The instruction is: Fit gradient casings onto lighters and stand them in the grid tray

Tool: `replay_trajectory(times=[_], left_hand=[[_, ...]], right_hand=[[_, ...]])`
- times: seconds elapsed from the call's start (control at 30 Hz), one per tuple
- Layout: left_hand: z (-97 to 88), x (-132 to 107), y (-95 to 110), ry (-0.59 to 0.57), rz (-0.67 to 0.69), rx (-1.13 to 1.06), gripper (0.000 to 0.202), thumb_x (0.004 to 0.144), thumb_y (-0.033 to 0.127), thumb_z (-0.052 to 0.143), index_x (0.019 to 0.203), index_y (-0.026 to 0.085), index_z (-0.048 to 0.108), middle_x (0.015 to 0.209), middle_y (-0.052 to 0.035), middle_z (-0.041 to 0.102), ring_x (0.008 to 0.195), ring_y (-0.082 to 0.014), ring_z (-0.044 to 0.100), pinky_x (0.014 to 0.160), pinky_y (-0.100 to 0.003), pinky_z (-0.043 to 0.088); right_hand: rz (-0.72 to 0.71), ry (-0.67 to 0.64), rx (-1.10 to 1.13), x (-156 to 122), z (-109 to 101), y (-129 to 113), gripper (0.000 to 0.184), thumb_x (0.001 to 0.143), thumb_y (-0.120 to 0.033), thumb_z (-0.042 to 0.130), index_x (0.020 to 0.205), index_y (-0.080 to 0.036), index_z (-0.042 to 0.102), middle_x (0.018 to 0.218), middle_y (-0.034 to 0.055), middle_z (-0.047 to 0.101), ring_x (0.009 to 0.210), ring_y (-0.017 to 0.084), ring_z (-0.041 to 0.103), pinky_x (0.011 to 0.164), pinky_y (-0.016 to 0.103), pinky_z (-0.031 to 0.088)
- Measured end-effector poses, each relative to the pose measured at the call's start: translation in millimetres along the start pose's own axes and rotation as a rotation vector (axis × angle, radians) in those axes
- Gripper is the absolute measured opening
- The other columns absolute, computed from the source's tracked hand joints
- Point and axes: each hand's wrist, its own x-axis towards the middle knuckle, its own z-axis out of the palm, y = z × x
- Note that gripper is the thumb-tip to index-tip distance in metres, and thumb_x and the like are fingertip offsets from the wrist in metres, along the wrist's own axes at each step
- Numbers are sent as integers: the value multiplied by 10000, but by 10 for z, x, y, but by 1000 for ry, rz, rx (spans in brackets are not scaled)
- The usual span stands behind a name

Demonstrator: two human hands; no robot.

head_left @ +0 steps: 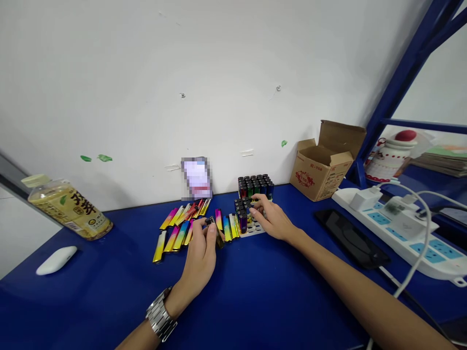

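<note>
My left hand (pixel 204 248) grips a black-topped lighter (pixel 219 238) with a shiny gold body, tilted between thumb and fingers. Bright lighters (pixel 178 236) in pink, yellow and blue lie flat around and behind that hand. To its right, my right hand (pixel 270 216) reaches over a white tray (pixel 256 228) with round holes. Its thumb and fingertips close on a dark-topped lighter there, mostly hidden by the fingers. Several upright lighters (pixel 241 214) with black tops stand at the tray's left side, and a dense block of them (pixel 255 185) fills its back.
A phone (pixel 197 179) leans on the wall. Left are a drink bottle (pixel 69 206) and a white earbud case (pixel 56 260). Right stand an open cardboard box (pixel 321 170), a black phone (pixel 350 238) on a cable, and a power strip (pixel 401 233) with chargers.
</note>
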Motion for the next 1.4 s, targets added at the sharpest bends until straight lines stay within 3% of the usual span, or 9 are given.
replay_trajectory(times=[0.1, 0.2, 0.3, 0.4, 0.53, 0.67, 0.87, 0.97, 1.4], left_hand=[[18, 0, -7, -4, -14, -137, 259, 924, 472, 365, 995, 224, 349, 819, -15, 607, 754, -166, 612, 709, -336, 474], [23, 16, -35, -11, 32, -196, 249, 899, 448, 438, 988, 233, 349, 766, 28, 558, 710, -139, 582, 691, -303, 466], [9, 43, -64, 11, 51, -135, 283, 844, 430, 534, 999, 224, 418, 661, 69, 445, 609, -116, 491, 600, -251, 414], [-10, 57, -67, -15, 20, -51, 265, 827, 460, 545, 841, 203, 478, 629, 62, 417, 565, -107, 427, 543, -240, 359], [-8, 38, -51, -41, -12, -107, 303, 865, 495, 470, 768, 216, 404, 649, 56, 469, 521, -97, 426, 516, -232, 351], [4, 16, -60, -8, 8, -45, 355, 853, 522, 468, 693, 211, 407, 572, 78, 328, 502, -93, 337, 496, -225, 291], [-15, 22, -121, -65, 23, 68, 399, 813, 448, 469, 529, 214, 313, 519, 63, 293, 503, -100, 304, 504, -255, 239], [-23, 25, -129, -54, 6, 114, 357, 796, 387, 450, 524, 219, 290, 501, 63, 294, 491, -102, 302, 506, -262, 230], [4, 44, -126, 20, 18, 174, 367, 821, 442, 406, 552, 228, 274, 509, 71, 272, 478, -102, 300, 483, -251, 246]], right_hand=[[7, -22, 8, 0, 1, 8, 319, 961, -338, 369, 1232, -168, 367, 849, 60, 672, 711, 190, 620, 664, 306, 437], [9, -31, 12, 0, 0, 10, 314, 963, -336, 370, 1230, -171, 372, 854, 60, 670, 726, 192, 623, 674, 307, 437], [2, -35, 2, 2, -3, 2, 316, 964, -340, 373, 1230, -170, 379, 839, 55, 664, 706, 186, 613, 668, 304, 433], [-8, -50, -2, 6, -6, -6, 315, 968, -350, 369, 1224, -168, 393, 802, 44, 663, 684, 184, 610, 659, 300, 427], [-23, -59, -8, 13, -7, -7, 319, 972, -360, 361, 1223, -170, 413, 795, 44, 678, 697, 191, 620, 658, 301, 423], [-10, -65, -19, 15, -3, -1, 333, 969, -371, 370, 1230, -172, 433, 807, 52, 687, 701, 195, 622, 646, 297, 422], [3, -75, -14, 11, -2, 0, 348, 967, -380, 378, 1240, -171, 431, 823, 58, 690, 725, 201, 629, 652, 297, 426], [7, -79, -17, 10, -8, -7, 345, 969, -385, 373, 1238, -178, 430, 819, 51, 687, 715, 198, 627, 641, 290, 418], [-14, -74, -19, -1, 3, 12, 336, 960, -379, 378, 1223, -175, 426, 828, 52, 673, 682, 185, 604, 621, 283, 409]])
